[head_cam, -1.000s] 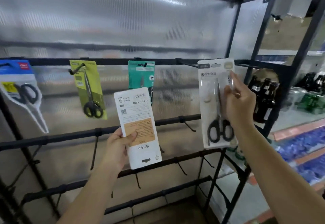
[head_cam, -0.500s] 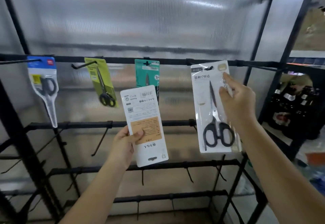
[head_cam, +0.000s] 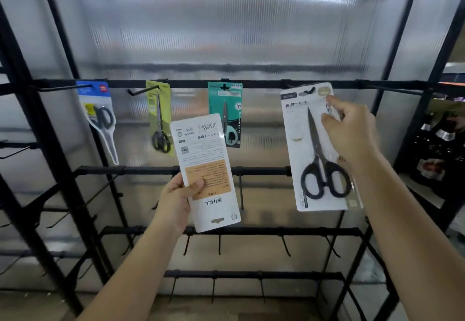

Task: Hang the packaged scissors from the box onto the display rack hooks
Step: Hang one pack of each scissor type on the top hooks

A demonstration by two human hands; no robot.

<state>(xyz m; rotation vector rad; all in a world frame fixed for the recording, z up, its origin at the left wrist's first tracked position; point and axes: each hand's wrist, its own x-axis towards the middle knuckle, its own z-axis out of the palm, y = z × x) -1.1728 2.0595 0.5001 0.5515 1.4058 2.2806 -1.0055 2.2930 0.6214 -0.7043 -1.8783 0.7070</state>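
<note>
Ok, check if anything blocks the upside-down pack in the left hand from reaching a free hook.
Nothing visible does. The left hand grips the white pack in front of the rack, its hang hole at the bottom. Bare hooks on the second bar sit just behind it, unobstructed.

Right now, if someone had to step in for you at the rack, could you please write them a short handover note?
Left hand: grips a white carded scissors pack, held upside down with its printed back facing out, hang slot at the bottom, in front of the rack.
Right hand: pinches the white pack of black-handled scissors by its upper right edge; its hang hole sits at a top-rail hook.
Done: blue-carded pack, yellow-green pack and teal pack hang on the top rail.
Left: confirm the right pack is seated, let go, then flip and hang the left one. The box is out of view.
</note>
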